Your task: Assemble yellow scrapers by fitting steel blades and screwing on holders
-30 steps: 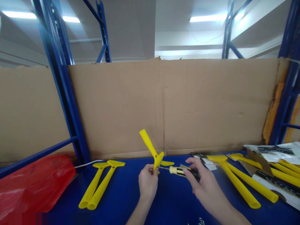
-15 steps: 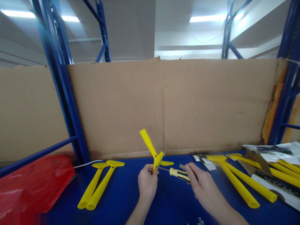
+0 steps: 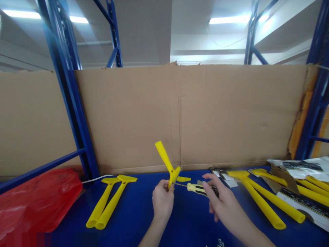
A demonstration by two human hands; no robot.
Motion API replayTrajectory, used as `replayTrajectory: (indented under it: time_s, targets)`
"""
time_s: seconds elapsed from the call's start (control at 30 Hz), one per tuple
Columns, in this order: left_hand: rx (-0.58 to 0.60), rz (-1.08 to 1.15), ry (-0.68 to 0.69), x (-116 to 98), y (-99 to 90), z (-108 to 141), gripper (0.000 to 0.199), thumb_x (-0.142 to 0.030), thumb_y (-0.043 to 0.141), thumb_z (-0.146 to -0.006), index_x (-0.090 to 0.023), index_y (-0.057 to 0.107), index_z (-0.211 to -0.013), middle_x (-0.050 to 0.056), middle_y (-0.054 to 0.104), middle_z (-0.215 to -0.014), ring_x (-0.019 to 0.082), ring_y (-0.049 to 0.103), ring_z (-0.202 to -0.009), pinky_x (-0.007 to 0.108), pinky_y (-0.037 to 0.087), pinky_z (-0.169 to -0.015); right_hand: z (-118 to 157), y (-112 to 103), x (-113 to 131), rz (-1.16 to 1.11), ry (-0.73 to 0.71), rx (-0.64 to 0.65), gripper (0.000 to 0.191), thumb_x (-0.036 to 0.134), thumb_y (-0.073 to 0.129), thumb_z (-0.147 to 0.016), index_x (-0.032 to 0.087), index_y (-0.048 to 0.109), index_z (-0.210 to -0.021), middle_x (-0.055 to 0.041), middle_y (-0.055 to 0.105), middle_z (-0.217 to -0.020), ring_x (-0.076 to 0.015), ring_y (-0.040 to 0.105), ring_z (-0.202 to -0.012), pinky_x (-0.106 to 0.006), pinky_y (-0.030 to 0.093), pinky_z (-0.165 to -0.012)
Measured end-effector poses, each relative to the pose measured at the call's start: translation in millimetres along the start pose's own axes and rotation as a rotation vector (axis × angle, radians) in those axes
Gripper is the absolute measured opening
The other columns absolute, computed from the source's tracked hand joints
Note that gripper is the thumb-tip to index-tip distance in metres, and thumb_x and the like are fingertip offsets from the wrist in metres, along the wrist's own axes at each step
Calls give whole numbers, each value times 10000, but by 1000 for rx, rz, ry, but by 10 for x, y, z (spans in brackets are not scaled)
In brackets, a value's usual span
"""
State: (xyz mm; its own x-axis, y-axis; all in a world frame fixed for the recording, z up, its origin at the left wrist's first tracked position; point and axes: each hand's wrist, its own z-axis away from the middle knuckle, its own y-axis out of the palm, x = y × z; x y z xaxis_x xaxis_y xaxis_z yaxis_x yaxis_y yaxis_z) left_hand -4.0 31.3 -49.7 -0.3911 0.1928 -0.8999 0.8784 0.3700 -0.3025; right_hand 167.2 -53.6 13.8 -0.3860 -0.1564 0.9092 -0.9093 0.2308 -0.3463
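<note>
My left hand (image 3: 163,200) pinches the head of a yellow scraper (image 3: 164,156) between thumb and fingers, its hollow handle tilted up and away to the left. In my right hand (image 3: 224,202) lies a screwdriver (image 3: 196,188) with a cream and black handle. Its thin shaft points left, and the tip meets the scraper's head beside my left thumb. My right index finger is lifted off the handle while the thumb rests against it. A small grey metal piece shows just behind the screwdriver handle; whether I hold it is unclear. Another yellow piece (image 3: 183,179) lies behind the shaft.
Two yellow scrapers (image 3: 113,202) rest on the blue table (image 3: 138,212) at left, near a red plastic bag (image 3: 38,202). More yellow scrapers (image 3: 269,202) and printed packaging (image 3: 303,206) lie at right. Small screws (image 3: 220,243) sit at the front edge. A cardboard panel (image 3: 133,120) stands behind.
My right fingers have loosened and spread on the screwdriver handle, with the index finger now raised. The scraper and my left hand hold nearly the same position; the whole view has shifted slightly.
</note>
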Motion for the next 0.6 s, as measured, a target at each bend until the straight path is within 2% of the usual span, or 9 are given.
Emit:
replayTrajectory:
  time_s: [0.07, 0.13, 0.27, 0.33, 0.37, 0.4, 0.47, 0.53, 0.6]
  targets:
    - [2, 3, -1, 1, -2, 2, 99, -231, 569, -727, -180, 650, -751, 69, 718, -747, 219, 681, -698, 301, 499, -663, 11, 11, -7, -48, -27, -23, 413, 430, 448, -805, 276, 386, -1184, -50, 542, -1039, -81, 507, -433, -193, 387, -274]
    - [0, 10, -6, 0, -7, 4, 94, -233, 574, -723, -183, 651, -745, 65, 719, -740, 219, 682, -694, 297, 499, -655, -2, 3, -38, -59, -80, -18, 422, 354, 469, -783, 289, 370, -1187, -51, 513, -1075, -79, 510, -461, -184, 386, -280]
    - [7, 7, -11, -15, -16, 11, 83, -234, 577, -719, -194, 648, -728, 53, 716, -719, 214, 681, -693, 287, 497, -652, -55, -44, -91, 63, -142, 18, 220, 352, 440, -839, 247, 461, -1032, -3, 571, -791, -95, 494, -421, -194, 377, -315]
    - [6, 2, -11, -27, -18, 16, 79, -231, 574, -719, -195, 644, -722, 53, 714, -718, 210, 679, -689, 285, 496, -651, -55, -47, -93, 116, -112, 24, 229, 416, 370, -888, 238, 483, -979, 30, 533, -618, -110, 475, -389, -207, 377, -327]
    - [0, 1, -10, -32, -20, 19, 76, -230, 575, -716, -195, 642, -718, 52, 712, -715, 209, 678, -686, 284, 496, -649, -46, -40, -89, 125, -94, 25, 261, 444, 349, -895, 238, 484, -984, 36, 521, -592, -115, 473, -385, -212, 374, -325]
    - [-10, 4, -9, -36, -21, 21, 72, -231, 577, -713, -196, 640, -712, 50, 710, -709, 210, 678, -684, 284, 496, -646, -33, -27, -86, 119, -84, 14, 281, 457, 347, -894, 241, 479, -1016, 28, 536, -625, -117, 479, -392, -216, 371, -321]
    - [-29, 18, -8, -39, -25, 23, 63, -235, 584, -707, -197, 635, -701, 46, 706, -692, 212, 677, -682, 283, 496, -639, -4, 3, -81, 72, -103, -17, 319, 433, 398, -868, 258, 431, -1133, -18, 582, -842, -109, 505, -432, -223, 381, -325]
    - [-37, 36, -2, -36, -26, 23, 62, -241, 586, -705, -197, 629, -698, 43, 702, -680, 212, 676, -676, 283, 496, -632, 12, 21, -83, 24, -149, -13, 393, 363, 452, -828, 277, 371, -1203, -41, 549, -1009, -102, 524, -480, -232, 423, -365]
    - [-33, 48, 8, -29, -21, 23, 67, -250, 580, -712, -196, 620, -702, 41, 698, -678, 208, 671, -660, 283, 496, -625, 7, 16, -88, 16, -172, 26, 382, 305, 461, -809, 269, 382, -1182, -34, 539, -996, -102, 528, -510, -243, 465, -431]
